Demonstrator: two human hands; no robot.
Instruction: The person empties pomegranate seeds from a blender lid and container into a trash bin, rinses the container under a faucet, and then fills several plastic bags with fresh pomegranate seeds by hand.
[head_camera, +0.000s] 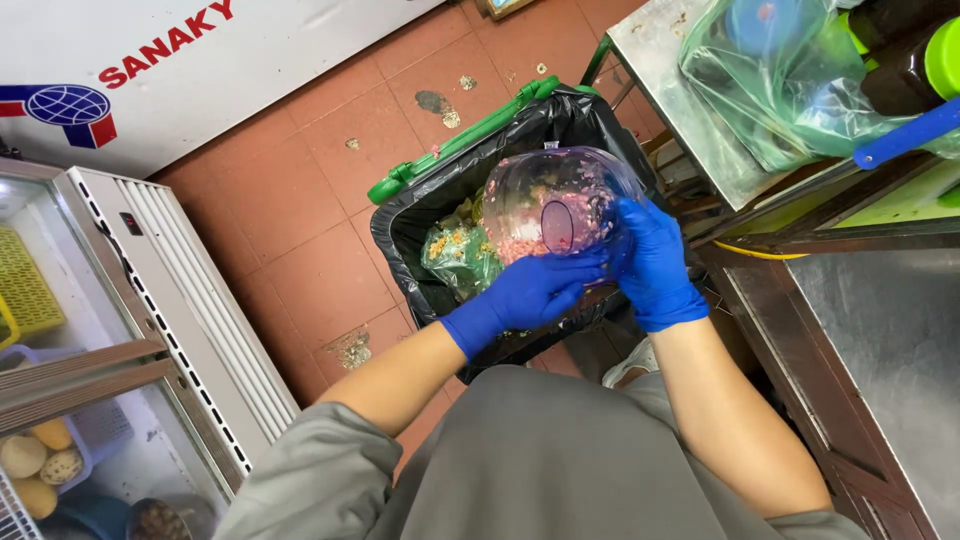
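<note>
**Item in hand.** Clear plastic container (560, 205), rounded, smeared inside with pink and pale food scraps. Place: centre of the frame, slightly right, directly above the open waste bin (455, 165). Attitude: tipped on its side, mouth turned toward the bin and the upper left of the frame, base toward the wearer.

**Grips.**
- Right hand (655, 262), blue glove: fingers wrapped around the container's right wall, clamped on it.
- Left hand (535, 290), blue glove: reaches in from the lower left, fingertips at the container's lower edge and mouth, closed on or pressed against it; whether it grasps or scrapes cannot be told.
- Both hands touch the container; the right carries more of its side.

**Key relation.** The container lies just beyond both hands, its axis slanting from them down toward the bin's black liner (400, 230), which sits straight beneath the mouth.

**Bin contents.** Green plastic bag (458, 255) with yellowish scraps, left of the container.

**Packages, signs.**
- Upper left: white cabinet panel (250, 60) with red lettering and a blue-and-red globe emblem.
- Left edge: glass-topped chest cooler (150, 300), with round pale fruit (40, 465) in a basket at lower left.
- Upper right: steel table (660, 50) bearing a translucent green bag (780, 80); blue handle (905, 135) beside it.
- Floor (300, 200): red-brown tiles, spotted with scraps.
</note>
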